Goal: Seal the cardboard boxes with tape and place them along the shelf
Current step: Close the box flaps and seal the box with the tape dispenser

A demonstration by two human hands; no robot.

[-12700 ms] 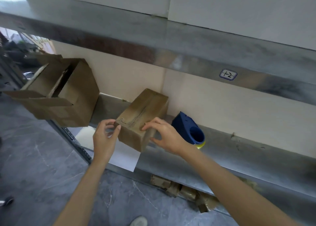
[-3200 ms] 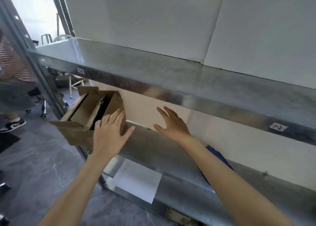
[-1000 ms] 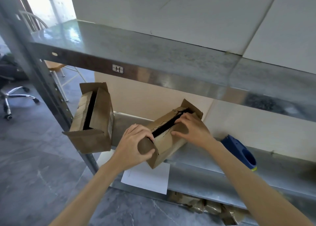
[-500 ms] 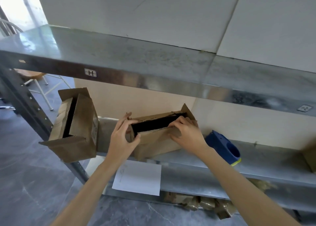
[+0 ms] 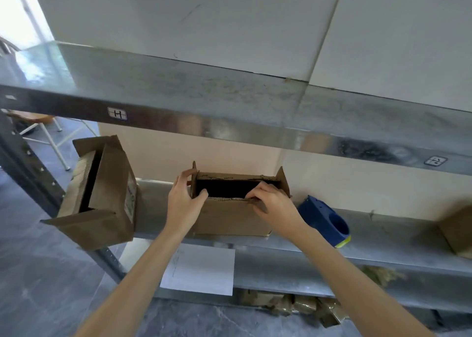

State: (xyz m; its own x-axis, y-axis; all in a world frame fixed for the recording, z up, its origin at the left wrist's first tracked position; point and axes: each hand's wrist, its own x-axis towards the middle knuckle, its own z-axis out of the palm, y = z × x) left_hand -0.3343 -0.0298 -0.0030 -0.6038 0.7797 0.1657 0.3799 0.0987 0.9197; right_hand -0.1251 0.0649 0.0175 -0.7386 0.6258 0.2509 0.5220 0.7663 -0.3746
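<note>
Left hand and right hand are bracketing the cardboard box, one at each end of its open top. I am watching the box sitting flat on the metal shelf, long side facing me, dark mouth pointing up. A second box, also open, is hanging over the shelf's left end, apart from my left hand. The blue tape dispenser is lying on the shelf just to the right of my right wrist.

Half a second ago the cardboard box was sitting skewed, with its left corner swung toward me, and now it is lying square to the shelf front. A second ago I was holding it tipped up at an angle.

My left hand is gripping the left end, thumb hooking over the front wall's rim and fingers wrapping behind the upright end flap. My right hand is pinching the front flap near the right corner, fingers curling over its edge. Both forearms are reaching up from below.
</note>
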